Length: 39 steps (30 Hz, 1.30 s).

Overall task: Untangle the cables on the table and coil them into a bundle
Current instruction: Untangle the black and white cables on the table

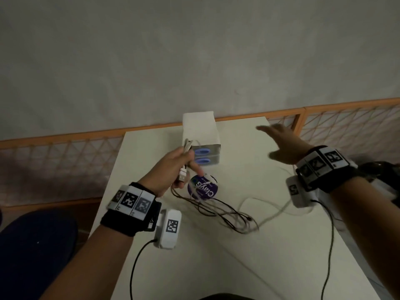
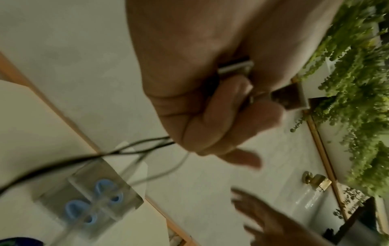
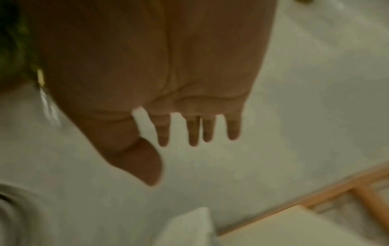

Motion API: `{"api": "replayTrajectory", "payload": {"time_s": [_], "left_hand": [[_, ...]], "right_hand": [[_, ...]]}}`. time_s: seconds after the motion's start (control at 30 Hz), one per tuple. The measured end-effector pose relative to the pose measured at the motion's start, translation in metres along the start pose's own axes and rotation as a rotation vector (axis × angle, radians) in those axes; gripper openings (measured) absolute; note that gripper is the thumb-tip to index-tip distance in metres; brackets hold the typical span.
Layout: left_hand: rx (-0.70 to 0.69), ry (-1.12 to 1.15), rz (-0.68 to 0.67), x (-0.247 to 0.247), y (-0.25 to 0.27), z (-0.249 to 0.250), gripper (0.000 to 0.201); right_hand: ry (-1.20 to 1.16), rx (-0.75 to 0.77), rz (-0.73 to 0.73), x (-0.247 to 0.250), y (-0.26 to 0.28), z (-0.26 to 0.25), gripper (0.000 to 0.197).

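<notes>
My left hand (image 1: pixel 173 169) is raised over the left part of the white table (image 1: pixel 249 267) and grips a bunch of cables with their white plugs (image 1: pixel 183 173). In the left wrist view its curled fingers (image 2: pixel 221 119) close round the metal plug ends (image 2: pixel 235 68), and dark strands (image 2: pixel 136 149) trail away below. Thin dark and white cables (image 1: pixel 233 215) hang from that hand and lie tangled mid-table. My right hand (image 1: pixel 281 144) hovers above the table's far right, blurred, fingers spread and empty; the right wrist view shows its straight fingers (image 3: pixel 193 129) holding nothing.
A white box with two blue ovals (image 1: pixel 203 137) stands at the table's far edge, close to my left hand. A round purple lid (image 1: pixel 202 187) lies beneath that hand. An orange lattice railing (image 1: pixel 346 118) runs behind the table. A dark seat (image 1: pixel 32 245) is at left.
</notes>
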State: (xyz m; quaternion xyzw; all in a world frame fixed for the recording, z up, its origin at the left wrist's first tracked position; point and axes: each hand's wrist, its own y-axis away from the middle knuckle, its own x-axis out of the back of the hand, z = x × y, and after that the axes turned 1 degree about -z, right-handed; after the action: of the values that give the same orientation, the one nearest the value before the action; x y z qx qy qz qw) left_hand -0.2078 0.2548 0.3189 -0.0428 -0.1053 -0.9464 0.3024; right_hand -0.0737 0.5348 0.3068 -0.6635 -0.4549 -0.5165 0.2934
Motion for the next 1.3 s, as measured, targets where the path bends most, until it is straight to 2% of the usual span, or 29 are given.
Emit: {"api": "replayTrajectory", "payload": {"time_s": [0.03, 0.1, 0.17, 0.2, 0.23, 0.33, 0.37, 0.43, 0.47, 0.57, 0.63, 0.7, 0.77, 0.83, 0.97, 1.03, 1.1, 1.17, 1.2, 1.23, 1.27, 1.3], "left_hand": [[-0.004, -0.025, -0.033, -0.002, 0.002, 0.003, 0.023], [-0.005, -0.031, -0.12, -0.008, 0.004, 0.006, 0.022], [-0.001, -0.007, -0.2, -0.015, 0.004, 0.007, 0.02], [-0.001, 0.003, -0.22, -0.018, 0.004, 0.009, 0.02], [-0.004, 0.021, -0.23, -0.019, 0.006, 0.011, 0.021], [-0.057, 0.139, -0.227, -0.01, 0.009, 0.011, 0.023], [-0.087, 0.204, -0.205, -0.004, 0.011, 0.011, 0.023], [-0.16, 0.381, -0.122, 0.012, 0.012, 0.012, 0.02], [-0.204, 0.48, -0.071, 0.022, 0.013, 0.015, 0.018], [-0.338, 0.702, 0.074, 0.06, 0.019, 0.029, 0.016], [-0.389, 0.72, 0.14, 0.083, 0.024, 0.031, 0.023], [-0.399, 0.698, 0.193, 0.095, 0.026, 0.025, 0.032], [-0.384, 0.736, 0.214, 0.096, 0.023, 0.013, 0.034], [-0.348, 0.786, 0.193, 0.093, 0.02, 0.003, 0.034], [-0.294, 0.694, 0.142, 0.081, 0.015, -0.006, 0.037], [-0.291, 0.655, 0.121, 0.073, 0.013, -0.006, 0.035], [-0.292, 0.604, 0.132, 0.068, 0.012, -0.006, 0.032], [-0.276, 0.546, 0.155, 0.064, 0.011, -0.009, 0.03], [-0.262, 0.512, 0.162, 0.062, 0.011, -0.01, 0.03], [-0.246, 0.469, 0.164, 0.06, 0.011, -0.012, 0.029], [-0.229, 0.417, 0.165, 0.057, 0.011, -0.014, 0.029], [-0.21, 0.357, 0.166, 0.054, 0.011, -0.016, 0.027]], "right_hand": [[-0.142, 0.144, 0.034, 0.007, 0.002, -0.019, 0.089], [-0.378, 0.394, -0.007, 0.017, 0.009, -0.06, 0.094], [-0.48, 0.53, -0.101, 0.015, 0.012, -0.095, 0.093], [-0.525, 0.544, -0.148, 0.009, 0.011, -0.107, 0.087], [-0.569, 0.523, -0.188, 0.0, 0.01, -0.115, 0.076], [-0.752, 0.349, -0.199, -0.036, 0.003, -0.12, 0.025], [-0.833, 0.286, -0.22, -0.05, 0.002, -0.115, 0.015], [-0.961, 0.134, -0.341, -0.08, 0.002, -0.097, 0.013], [-0.943, 0.055, -0.417, -0.095, 0.006, -0.086, 0.015], [-0.55, -0.08, -0.564, -0.142, 0.024, -0.036, 0.015], [-0.383, -0.17, -0.557, -0.155, 0.035, -0.002, 0.018], [-0.373, -0.269, -0.437, -0.141, 0.034, 0.025, 0.022], [-0.348, -0.33, -0.198, -0.112, 0.022, 0.048, 0.027], [-0.258, -0.384, 0.155, -0.064, 0.008, 0.062, 0.025], [-0.19, -0.431, 0.833, 0.058, 0.003, 0.07, 0.044], [-0.177, -0.443, 1.032, 0.098, 0.002, 0.07, 0.051], [-0.182, -0.448, 1.107, 0.112, 0.001, 0.067, 0.051], [-0.141, -0.417, 1.064, 0.1, 0.003, 0.058, 0.047], [-0.083, -0.382, 0.98, 0.085, 0.003, 0.054, 0.045], [0.017, -0.335, 0.833, 0.064, 0.003, 0.053, 0.045], [0.159, -0.319, 0.586, 0.039, 0.003, 0.051, 0.047], [0.286, -0.344, 0.248, 0.014, 0.005, 0.045, 0.058]]}}
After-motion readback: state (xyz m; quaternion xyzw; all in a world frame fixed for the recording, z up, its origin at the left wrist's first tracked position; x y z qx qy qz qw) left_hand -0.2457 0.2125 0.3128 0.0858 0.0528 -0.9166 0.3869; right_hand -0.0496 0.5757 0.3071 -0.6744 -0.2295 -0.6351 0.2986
